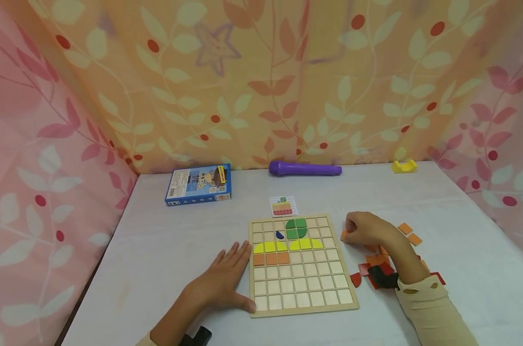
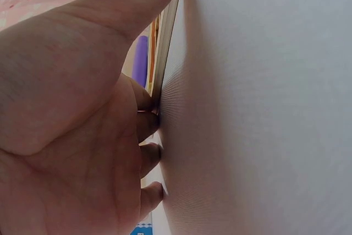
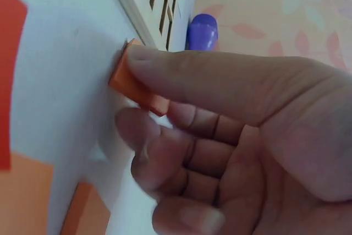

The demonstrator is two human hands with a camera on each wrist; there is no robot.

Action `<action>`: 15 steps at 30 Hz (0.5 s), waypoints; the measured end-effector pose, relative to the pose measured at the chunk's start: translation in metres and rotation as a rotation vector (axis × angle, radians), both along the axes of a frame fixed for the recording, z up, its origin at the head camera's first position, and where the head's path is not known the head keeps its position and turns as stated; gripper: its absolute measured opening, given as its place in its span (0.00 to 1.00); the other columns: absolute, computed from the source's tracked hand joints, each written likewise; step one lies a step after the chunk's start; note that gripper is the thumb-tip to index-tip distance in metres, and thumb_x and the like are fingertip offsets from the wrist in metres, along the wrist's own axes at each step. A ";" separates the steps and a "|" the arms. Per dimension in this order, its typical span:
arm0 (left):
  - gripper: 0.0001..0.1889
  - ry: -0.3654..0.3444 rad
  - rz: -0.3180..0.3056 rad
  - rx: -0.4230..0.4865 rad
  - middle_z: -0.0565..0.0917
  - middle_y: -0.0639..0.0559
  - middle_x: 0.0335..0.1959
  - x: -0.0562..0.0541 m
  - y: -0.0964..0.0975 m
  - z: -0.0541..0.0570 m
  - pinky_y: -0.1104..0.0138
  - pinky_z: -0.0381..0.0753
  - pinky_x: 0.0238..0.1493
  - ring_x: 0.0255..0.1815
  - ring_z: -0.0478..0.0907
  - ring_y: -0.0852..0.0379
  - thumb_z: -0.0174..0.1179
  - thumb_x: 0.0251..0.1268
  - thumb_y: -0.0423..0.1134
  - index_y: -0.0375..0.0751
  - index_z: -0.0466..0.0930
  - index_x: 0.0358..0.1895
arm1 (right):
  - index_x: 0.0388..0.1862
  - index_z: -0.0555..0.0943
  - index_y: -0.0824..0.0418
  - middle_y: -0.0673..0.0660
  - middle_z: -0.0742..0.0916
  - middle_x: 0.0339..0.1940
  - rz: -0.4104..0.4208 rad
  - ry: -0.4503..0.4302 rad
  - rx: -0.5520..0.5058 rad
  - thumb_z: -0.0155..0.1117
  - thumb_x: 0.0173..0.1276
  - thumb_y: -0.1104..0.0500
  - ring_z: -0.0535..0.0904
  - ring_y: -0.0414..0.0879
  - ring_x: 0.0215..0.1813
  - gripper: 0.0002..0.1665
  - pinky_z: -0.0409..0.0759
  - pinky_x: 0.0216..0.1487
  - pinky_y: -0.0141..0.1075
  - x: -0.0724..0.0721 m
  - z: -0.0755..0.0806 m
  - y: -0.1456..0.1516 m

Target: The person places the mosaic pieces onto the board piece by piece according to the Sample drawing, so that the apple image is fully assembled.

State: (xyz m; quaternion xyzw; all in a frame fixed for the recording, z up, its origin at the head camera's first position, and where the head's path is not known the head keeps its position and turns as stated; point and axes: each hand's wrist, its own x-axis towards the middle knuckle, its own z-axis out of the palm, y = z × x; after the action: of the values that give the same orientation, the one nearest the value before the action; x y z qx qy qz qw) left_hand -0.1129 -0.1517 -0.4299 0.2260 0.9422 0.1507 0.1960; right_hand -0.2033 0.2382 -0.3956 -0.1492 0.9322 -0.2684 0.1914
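A wooden grid board (image 1: 303,312) lies on the white table, holding green, yellow, orange and dark blue pieces in its upper cells. Three orange squares (image 1: 271,259) sit in a row below the yellow quarter-round pieces (image 1: 270,247). My left hand (image 1: 222,278) rests along the board's left edge, fingers straight and thumb touching the lower left corner. To the right of the board, my right hand (image 1: 367,228) pinches an orange square tile (image 3: 140,87) between thumb and finger. In the right wrist view that tile is just off the board's edge.
Loose orange tiles (image 1: 405,228) and red pieces (image 1: 356,279) lie right of the board, partly under the right forearm. A picture card (image 1: 283,206) is behind the board. Farther back are a blue box (image 1: 198,184), a purple tube (image 1: 305,168) and a yellow stand (image 1: 404,166).
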 end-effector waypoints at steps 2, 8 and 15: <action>0.73 -0.004 0.004 0.003 0.44 0.48 0.82 0.000 0.000 0.000 0.45 0.41 0.76 0.82 0.36 0.46 0.66 0.35 0.80 0.41 0.43 0.82 | 0.28 0.73 0.60 0.53 0.75 0.22 -0.002 0.005 -0.014 0.72 0.63 0.59 0.70 0.44 0.15 0.15 0.70 0.18 0.37 -0.001 -0.001 -0.001; 0.72 -0.001 0.007 0.004 0.44 0.48 0.82 -0.001 0.000 0.000 0.45 0.40 0.76 0.82 0.36 0.45 0.68 0.36 0.78 0.40 0.44 0.82 | 0.28 0.75 0.59 0.52 0.75 0.23 0.006 0.059 -0.018 0.72 0.64 0.58 0.72 0.45 0.23 0.13 0.70 0.24 0.37 -0.005 -0.005 -0.005; 0.72 0.009 0.001 -0.001 0.45 0.47 0.82 0.001 0.000 0.001 0.45 0.41 0.76 0.81 0.37 0.45 0.67 0.36 0.78 0.40 0.44 0.82 | 0.30 0.79 0.59 0.50 0.76 0.22 0.015 0.117 -0.046 0.72 0.65 0.59 0.70 0.45 0.27 0.10 0.68 0.29 0.38 -0.007 -0.006 -0.011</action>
State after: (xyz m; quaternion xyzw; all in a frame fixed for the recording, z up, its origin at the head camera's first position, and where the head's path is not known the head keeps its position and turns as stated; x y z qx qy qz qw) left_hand -0.1122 -0.1513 -0.4290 0.2260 0.9433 0.1492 0.1920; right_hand -0.2100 0.2276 -0.4019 -0.1758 0.9343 -0.2790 0.1354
